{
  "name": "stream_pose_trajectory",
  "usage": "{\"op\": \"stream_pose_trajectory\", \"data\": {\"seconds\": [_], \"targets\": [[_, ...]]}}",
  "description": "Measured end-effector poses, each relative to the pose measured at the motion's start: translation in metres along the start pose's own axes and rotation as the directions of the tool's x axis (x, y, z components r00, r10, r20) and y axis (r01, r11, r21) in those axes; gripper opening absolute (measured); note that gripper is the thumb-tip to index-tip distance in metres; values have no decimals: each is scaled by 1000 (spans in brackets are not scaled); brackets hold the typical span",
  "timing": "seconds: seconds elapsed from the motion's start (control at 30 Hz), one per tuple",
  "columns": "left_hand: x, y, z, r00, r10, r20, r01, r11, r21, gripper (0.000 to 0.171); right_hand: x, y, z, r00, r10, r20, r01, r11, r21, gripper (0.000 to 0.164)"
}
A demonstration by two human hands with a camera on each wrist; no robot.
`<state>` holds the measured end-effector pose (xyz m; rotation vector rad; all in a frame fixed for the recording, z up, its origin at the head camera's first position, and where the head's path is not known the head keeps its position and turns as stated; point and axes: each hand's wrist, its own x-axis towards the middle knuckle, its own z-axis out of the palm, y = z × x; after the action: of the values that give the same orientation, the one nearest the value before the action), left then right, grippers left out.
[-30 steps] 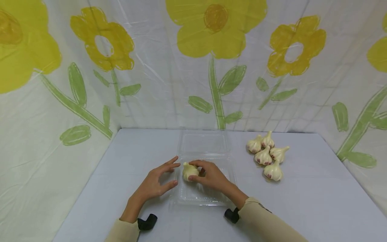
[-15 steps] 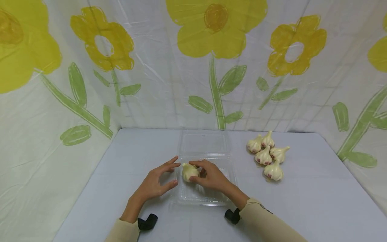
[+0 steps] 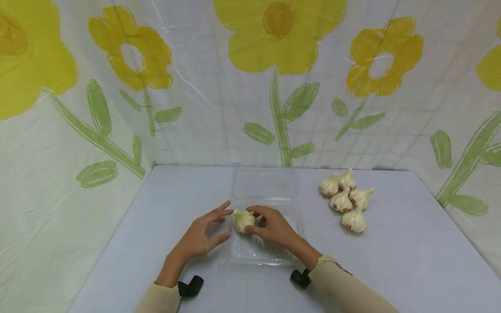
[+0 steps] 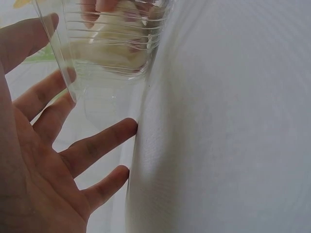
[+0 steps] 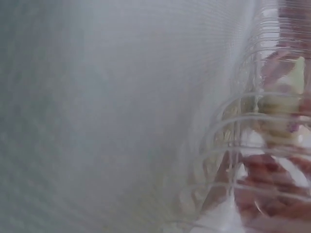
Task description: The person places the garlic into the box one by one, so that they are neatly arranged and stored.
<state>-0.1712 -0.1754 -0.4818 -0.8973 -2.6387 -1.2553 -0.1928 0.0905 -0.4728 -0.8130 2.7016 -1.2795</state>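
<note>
From three o'clock, the right hand (image 3: 272,227) is pinching the garlic bulb (image 3: 244,222), its stem (image 3: 236,212) pointing toward ten; the left hand (image 3: 200,236), fingers spread, is flanking the clear container (image 3: 254,255) at nine.

- No text, label, brand, number or sign can be read in the head view or in either wrist view.
- A thin dark mark (image 3: 343,268) on the right arm's beige fabric sleeve (image 3: 352,284): too small to tell whether it is lettering.
</note>
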Motion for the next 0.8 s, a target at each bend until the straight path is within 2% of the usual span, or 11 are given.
{"op": "stream_pose_trajectory", "data": {"seconds": [0.4,0.6,0.8], "targets": [[3,-1,-1,1000,-8,-7,8,1000,-9,66,-1,-2,0,1000,16,-18,-16,1000,5,56],[1,-1,0,999,-30,-10,30,1000,-1,78,-1,-1,-1,1000,12,-17,-12,1000,3,57],[0,0,0,999,-34,-9,34,999,-6,78,-2,1,-1,1000,15,-21,-15,1000,18,58]]}}
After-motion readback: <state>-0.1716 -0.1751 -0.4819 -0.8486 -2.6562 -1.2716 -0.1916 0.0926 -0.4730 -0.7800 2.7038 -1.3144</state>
